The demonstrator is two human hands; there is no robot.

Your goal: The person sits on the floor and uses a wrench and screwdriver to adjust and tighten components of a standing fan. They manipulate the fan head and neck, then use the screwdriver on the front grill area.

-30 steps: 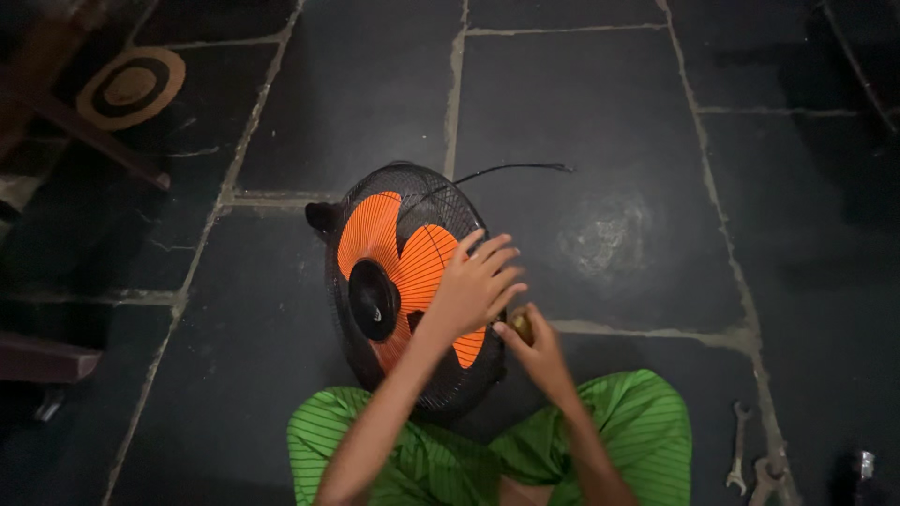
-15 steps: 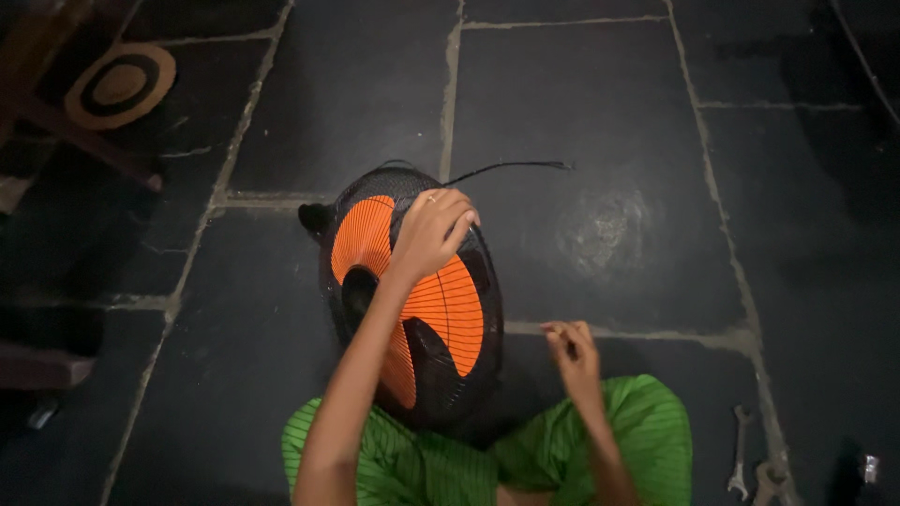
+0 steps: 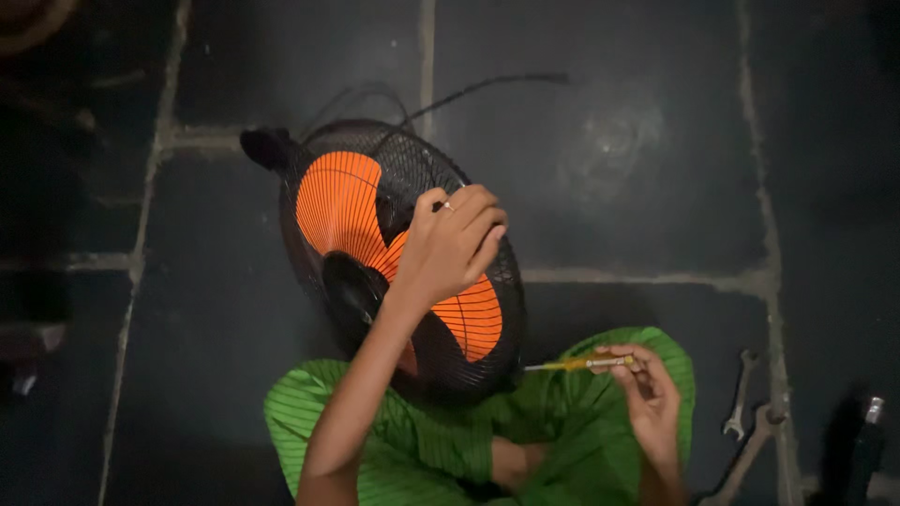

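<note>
A table fan [image 3: 356, 215] with orange blades inside a black wire cage rests on my lap, tilted toward the dark stone floor. My left hand [image 3: 452, 245] grips the front of the cage near its right side. My right hand [image 3: 647, 394] holds a yellow-handled screwdriver [image 3: 577, 364] level, its metal tip pointing left at the cage's lower right rim. The fan's black cord [image 3: 487, 86] trails off behind it across the floor.
My legs in green striped cloth [image 3: 412, 440] fill the lower middle. Two metal wrenches [image 3: 745, 412] lie on the floor at the lower right, beside a dark object [image 3: 858, 440]. Pale grout lines cross the dark floor slabs [image 3: 656, 141].
The view has drawn closer. My left hand has slid from the top of the cage down to its right side. My right hand now holds the screwdriver level at the cage rim.
</note>
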